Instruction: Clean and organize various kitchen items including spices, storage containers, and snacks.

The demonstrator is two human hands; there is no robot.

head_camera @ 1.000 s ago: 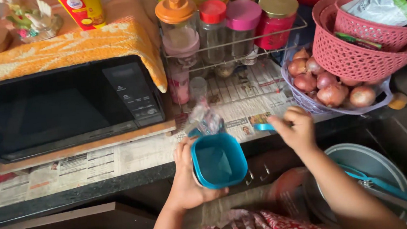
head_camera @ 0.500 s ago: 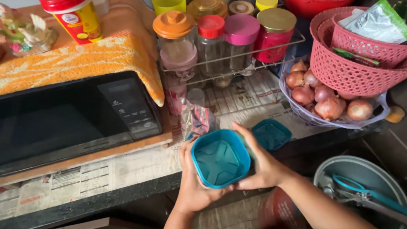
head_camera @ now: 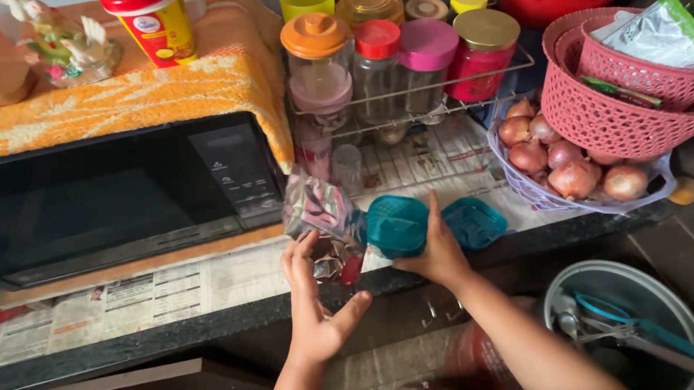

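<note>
My right hand (head_camera: 433, 254) grips a small teal plastic container (head_camera: 397, 225), tipped on its side at the counter's front edge. Its teal lid (head_camera: 474, 222) lies on the newspaper just right of it. My left hand (head_camera: 315, 308) is open with fingers spread, touching a crinkled clear plastic packet (head_camera: 322, 223) that sits between the microwave and the container.
A black microwave (head_camera: 102, 202) under an orange cloth stands left. A wire rack of spice jars (head_camera: 401, 54) is behind. A basket of onions (head_camera: 569, 169) and pink baskets (head_camera: 626, 100) sit right. A metal pot with tongs (head_camera: 631, 329) is below right.
The teal container, held upright in both hands before, is now tipped on its side in my right hand. My left hand let go and moved to the plastic packet.
</note>
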